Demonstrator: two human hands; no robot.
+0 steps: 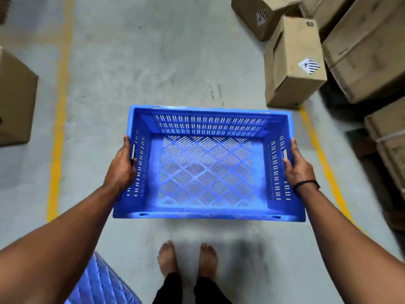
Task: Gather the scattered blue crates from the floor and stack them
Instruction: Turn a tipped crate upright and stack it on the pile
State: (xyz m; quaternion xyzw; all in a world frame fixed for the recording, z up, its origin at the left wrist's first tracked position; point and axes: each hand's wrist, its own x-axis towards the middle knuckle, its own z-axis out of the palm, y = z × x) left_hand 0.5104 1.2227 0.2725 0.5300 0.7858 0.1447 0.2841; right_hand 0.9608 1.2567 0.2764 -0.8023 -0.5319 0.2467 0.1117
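Gripping blue crate (209, 172) between fingers (294, 148)

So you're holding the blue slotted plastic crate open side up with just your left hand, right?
Not just the left hand: the head view shows the right hand gripping the opposite end too. The blue slotted plastic crate is held open side up, as you said.

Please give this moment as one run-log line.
phase: carry | blue crate: empty, upright | left grip: holds its left handle slot | right grip: holds right handle slot | second crate: lower left, partly visible
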